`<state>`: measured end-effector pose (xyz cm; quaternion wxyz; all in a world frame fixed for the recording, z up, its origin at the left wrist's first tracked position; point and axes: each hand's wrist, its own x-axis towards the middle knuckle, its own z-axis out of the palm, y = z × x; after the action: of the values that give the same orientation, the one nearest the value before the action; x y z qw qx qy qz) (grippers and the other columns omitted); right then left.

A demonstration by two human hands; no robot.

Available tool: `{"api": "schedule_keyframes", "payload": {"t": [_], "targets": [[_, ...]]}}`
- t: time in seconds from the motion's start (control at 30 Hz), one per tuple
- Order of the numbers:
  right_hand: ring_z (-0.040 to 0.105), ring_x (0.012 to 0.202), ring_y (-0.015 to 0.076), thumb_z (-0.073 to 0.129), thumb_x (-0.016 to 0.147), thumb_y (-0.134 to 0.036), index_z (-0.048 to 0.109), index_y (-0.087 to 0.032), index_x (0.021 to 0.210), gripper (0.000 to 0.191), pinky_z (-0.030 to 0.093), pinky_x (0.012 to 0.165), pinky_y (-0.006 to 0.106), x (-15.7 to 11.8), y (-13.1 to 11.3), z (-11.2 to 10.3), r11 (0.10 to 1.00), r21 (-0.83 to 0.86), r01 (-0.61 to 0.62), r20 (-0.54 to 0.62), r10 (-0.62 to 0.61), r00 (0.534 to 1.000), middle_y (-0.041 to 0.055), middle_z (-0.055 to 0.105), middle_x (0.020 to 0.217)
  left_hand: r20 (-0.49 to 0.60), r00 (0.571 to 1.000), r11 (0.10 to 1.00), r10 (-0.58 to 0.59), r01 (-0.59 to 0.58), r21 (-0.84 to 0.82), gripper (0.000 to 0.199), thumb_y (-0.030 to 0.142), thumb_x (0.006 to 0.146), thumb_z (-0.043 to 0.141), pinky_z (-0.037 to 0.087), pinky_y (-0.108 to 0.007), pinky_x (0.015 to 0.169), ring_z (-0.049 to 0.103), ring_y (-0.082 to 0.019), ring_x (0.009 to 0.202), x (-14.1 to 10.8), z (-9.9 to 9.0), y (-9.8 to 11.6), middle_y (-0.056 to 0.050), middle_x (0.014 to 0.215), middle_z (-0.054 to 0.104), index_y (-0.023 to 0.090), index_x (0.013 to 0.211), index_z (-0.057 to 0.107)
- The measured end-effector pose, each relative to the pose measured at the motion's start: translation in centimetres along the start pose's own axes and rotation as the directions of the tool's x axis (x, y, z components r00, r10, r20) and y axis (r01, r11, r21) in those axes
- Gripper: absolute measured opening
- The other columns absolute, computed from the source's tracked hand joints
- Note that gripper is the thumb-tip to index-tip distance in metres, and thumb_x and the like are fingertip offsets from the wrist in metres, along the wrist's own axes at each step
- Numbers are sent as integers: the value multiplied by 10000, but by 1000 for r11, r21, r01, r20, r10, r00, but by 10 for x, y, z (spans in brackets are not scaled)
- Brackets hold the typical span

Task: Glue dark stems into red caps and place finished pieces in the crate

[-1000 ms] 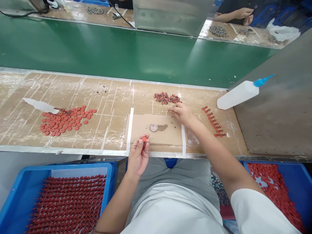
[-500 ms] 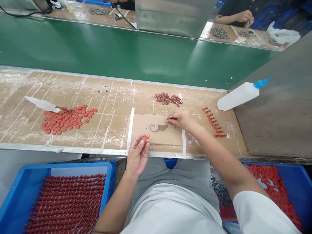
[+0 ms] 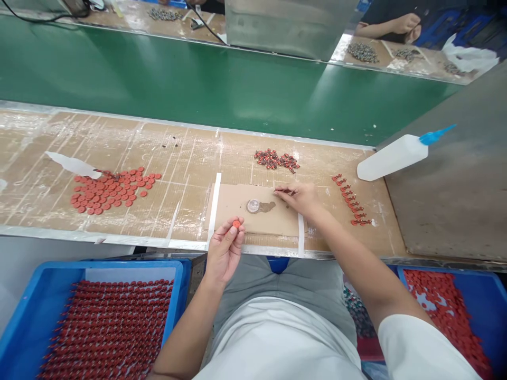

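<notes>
My left hand (image 3: 225,250) is raised above the near edge of a cardboard sheet (image 3: 233,206), shut on a small red disc (image 3: 236,224) between finger and thumb. My right hand (image 3: 299,199) rests over the sheet's right part, its fingertips pinched together, with nothing visible between them. They are just right of a round metal dish (image 3: 253,206) and a brown stain (image 3: 268,207). Farther off lie a heap of red discs (image 3: 106,190), a cluster of red-and-metal parts (image 3: 275,160) and a slanted row of red parts (image 3: 350,200).
A white squeeze bottle with a blue nozzle (image 3: 392,161) lies at the bench's right end. Blue crates of red pieces stand below the bench, left (image 3: 130,265) and right (image 3: 491,285). A green conveyor belt (image 3: 198,79) runs behind the taped bench (image 3: 178,158).
My right hand has moved from beside the cluster of parts down onto the cardboard, near the dish. My left hand still holds the red disc in nearly the same place.
</notes>
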<state>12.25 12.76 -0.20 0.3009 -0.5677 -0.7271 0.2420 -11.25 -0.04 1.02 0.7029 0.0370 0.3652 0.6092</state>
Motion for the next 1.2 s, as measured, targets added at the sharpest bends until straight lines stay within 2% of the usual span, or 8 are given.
{"api": "schedule_keyframes", "payload": {"t": [0.1,0.23,0.33,0.47,0.6,0.83,0.97,1.2], "targets": [[705,860,219,665,791,-385,755,-281,881,164,557,834,395,-4,-5,3,999,29,32,-37,-31,999,9,744,944,7,1000,1000,9,-9,-4,240,120,723,741,544,-106,732,687,-68,783,0,0,1,-55,1003,718,156,958,703],[702,874,214,674,781,-399,743,-263,954,230,575,811,381,-13,-27,14,960,280,-18,-183,72,980,19,734,1002,5,1000,1000,13,-13,-4,232,119,739,727,539,-105,750,686,-64,797,1,1,0,-51,1006,719,160,965,703],[699,886,211,677,786,-386,742,-272,958,216,571,825,375,-21,-47,26,926,377,11,-211,75,975,17,735,997,1,1000,1000,5,-5,2,252,104,734,727,535,-109,778,688,-70,827,2,2,-2,-60,1051,713,157,978,701],[696,848,204,670,803,-349,741,-290,964,185,554,829,378,-27,-58,41,944,310,110,-256,-29,966,26,735,992,3,1000,1000,7,-7,-11,272,95,720,738,537,-110,774,691,-71,819,2,1,-3,-60,1054,714,159,981,701],[688,901,200,648,824,-312,734,-289,937,144,543,865,376,-27,-51,52,946,236,224,-282,-153,947,29,736,966,6,1000,1000,3,-3,-20,262,117,725,742,546,-117,755,693,-73,799,0,2,-4,-54,1018,722,158,980,699],[693,861,170,638,834,-226,709,-258,975,161,567,814,330,-21,-41,58,903,95,418,-347,-364,864,29,737,919,21,1000,1000,-20,20,-21,233,135,739,735,552,-123,746,694,-77,800,-2,4,-5,-55,999,725,153,969,700],[688,861,162,635,832,-194,695,-260,1000,190,564,810,318,-21,-42,57,890,64,451,-338,-406,849,27,735,921,40,999,999,-31,32,-22,223,138,744,731,553,-128,750,695,-80,802,-2,4,-5,-51,992,728,156,964,702],[685,839,157,628,834,-195,701,-257,983,178,561,795,314,-21,-42,57,889,60,454,-306,-417,856,29,735,910,42,998,999,-40,41,-26,222,137,741,734,547,-122,757,695,-77,808,0,3,-5,-53,991,730,155,961,707]]}}
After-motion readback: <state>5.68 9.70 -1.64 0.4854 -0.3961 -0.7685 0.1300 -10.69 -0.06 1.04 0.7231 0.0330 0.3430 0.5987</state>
